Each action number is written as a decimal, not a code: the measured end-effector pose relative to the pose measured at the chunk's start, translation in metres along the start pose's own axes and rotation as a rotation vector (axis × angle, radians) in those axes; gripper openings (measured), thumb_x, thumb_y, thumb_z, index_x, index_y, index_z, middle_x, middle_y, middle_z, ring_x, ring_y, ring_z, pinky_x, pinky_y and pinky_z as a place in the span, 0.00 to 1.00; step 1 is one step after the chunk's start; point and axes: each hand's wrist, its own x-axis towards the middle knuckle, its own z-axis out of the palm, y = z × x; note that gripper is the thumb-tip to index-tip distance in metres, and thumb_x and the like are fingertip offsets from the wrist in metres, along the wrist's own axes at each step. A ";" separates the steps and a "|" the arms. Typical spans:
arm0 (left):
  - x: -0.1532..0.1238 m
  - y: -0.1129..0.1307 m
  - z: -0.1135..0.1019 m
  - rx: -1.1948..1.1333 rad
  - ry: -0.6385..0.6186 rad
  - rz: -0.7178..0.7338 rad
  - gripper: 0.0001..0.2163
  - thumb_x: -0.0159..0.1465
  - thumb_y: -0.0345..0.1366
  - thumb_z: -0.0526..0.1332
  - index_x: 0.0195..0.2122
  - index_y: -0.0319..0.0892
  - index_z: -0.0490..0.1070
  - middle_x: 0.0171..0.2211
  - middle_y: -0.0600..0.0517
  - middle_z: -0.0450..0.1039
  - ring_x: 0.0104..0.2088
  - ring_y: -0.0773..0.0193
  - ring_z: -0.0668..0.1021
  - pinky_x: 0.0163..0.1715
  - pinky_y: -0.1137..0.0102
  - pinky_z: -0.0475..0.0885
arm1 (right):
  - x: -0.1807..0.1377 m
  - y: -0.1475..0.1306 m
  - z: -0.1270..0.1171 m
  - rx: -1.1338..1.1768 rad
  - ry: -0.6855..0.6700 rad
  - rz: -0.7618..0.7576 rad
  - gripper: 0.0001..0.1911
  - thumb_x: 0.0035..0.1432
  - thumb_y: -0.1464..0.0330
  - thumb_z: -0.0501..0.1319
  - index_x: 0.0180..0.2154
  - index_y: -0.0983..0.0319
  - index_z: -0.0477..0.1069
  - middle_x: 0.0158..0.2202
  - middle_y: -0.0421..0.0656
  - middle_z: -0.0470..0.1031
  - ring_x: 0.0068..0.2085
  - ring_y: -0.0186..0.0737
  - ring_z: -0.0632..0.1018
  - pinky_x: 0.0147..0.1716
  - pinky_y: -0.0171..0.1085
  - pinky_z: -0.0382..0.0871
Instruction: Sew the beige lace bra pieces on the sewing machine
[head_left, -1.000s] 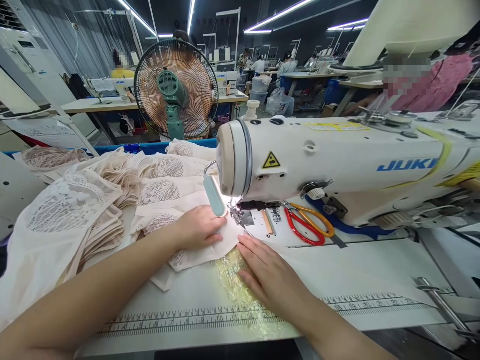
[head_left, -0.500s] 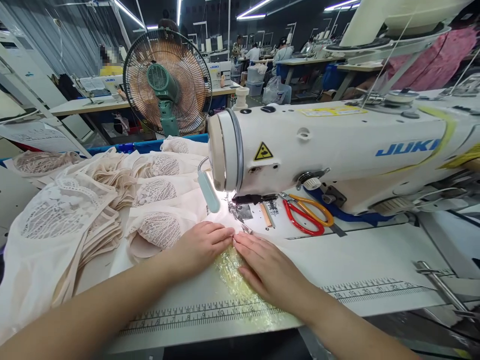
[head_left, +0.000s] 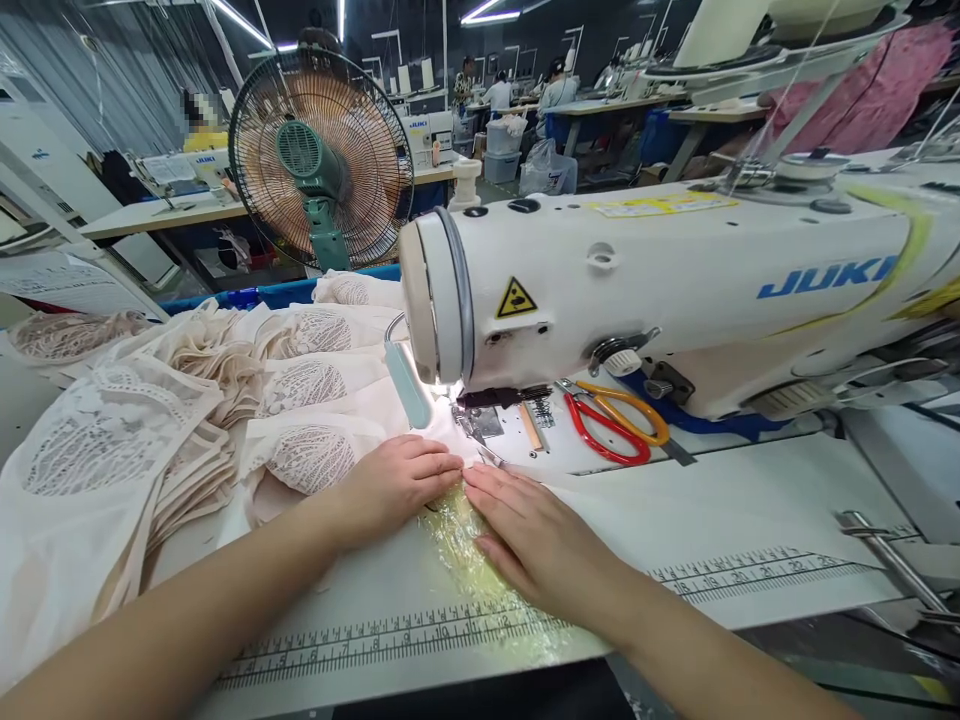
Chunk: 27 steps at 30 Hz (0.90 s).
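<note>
My left hand [head_left: 394,490] and my right hand [head_left: 529,525] meet fingertip to fingertip just in front of the needle area of a white sewing machine [head_left: 675,270]. Fingers bent and close together, both hands hold a pale piece of bra fabric [head_left: 442,432] down on the machine bed; most of it is hidden beneath them. Under my right palm, crinkled clear film over a yellowish strip [head_left: 465,550] covers the table front. Left of my left hand lies a beige lace bra cup [head_left: 315,458], one of several in a row running back beside the machine head.
Red-handled scissors [head_left: 604,430] and orange-handled scissors [head_left: 630,410] lie right of the needle. A stack of lace bra pieces [head_left: 120,430] fills the table's left. A green fan [head_left: 322,160] stands behind. A printed ruler [head_left: 360,645] runs along the front edge.
The camera view has shifted slightly, moving the machine and fan a little left in the picture. My hands keep nearly the same place and pose at the fabric.
</note>
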 end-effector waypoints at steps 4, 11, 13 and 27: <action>-0.001 -0.007 0.002 -0.011 0.010 -0.007 0.14 0.68 0.29 0.50 0.52 0.40 0.68 0.52 0.46 0.72 0.52 0.58 0.72 0.51 0.59 0.70 | 0.000 0.000 0.001 -0.010 -0.007 0.008 0.19 0.61 0.70 0.50 0.52 0.69 0.67 0.56 0.54 0.69 0.57 0.49 0.69 0.55 0.52 0.66; 0.001 -0.017 -0.001 0.015 0.009 -0.024 0.14 0.68 0.27 0.49 0.50 0.37 0.69 0.51 0.44 0.72 0.52 0.57 0.73 0.43 0.63 0.74 | 0.000 -0.001 0.000 -0.002 0.002 0.008 0.19 0.60 0.71 0.51 0.51 0.68 0.68 0.55 0.53 0.70 0.57 0.49 0.70 0.54 0.52 0.67; 0.002 -0.020 -0.002 0.032 0.019 -0.029 0.14 0.67 0.26 0.48 0.49 0.36 0.69 0.51 0.44 0.72 0.51 0.57 0.73 0.41 0.64 0.74 | 0.000 -0.002 -0.001 -0.002 0.004 0.008 0.18 0.60 0.71 0.52 0.50 0.69 0.68 0.55 0.53 0.70 0.57 0.49 0.70 0.54 0.52 0.67; 0.009 -0.050 0.004 0.157 0.060 -0.097 0.14 0.68 0.31 0.47 0.48 0.40 0.70 0.46 0.44 0.74 0.49 0.56 0.73 0.50 0.57 0.67 | -0.001 0.000 0.002 -0.028 0.008 -0.008 0.18 0.61 0.70 0.52 0.50 0.69 0.69 0.55 0.53 0.70 0.57 0.50 0.69 0.55 0.51 0.67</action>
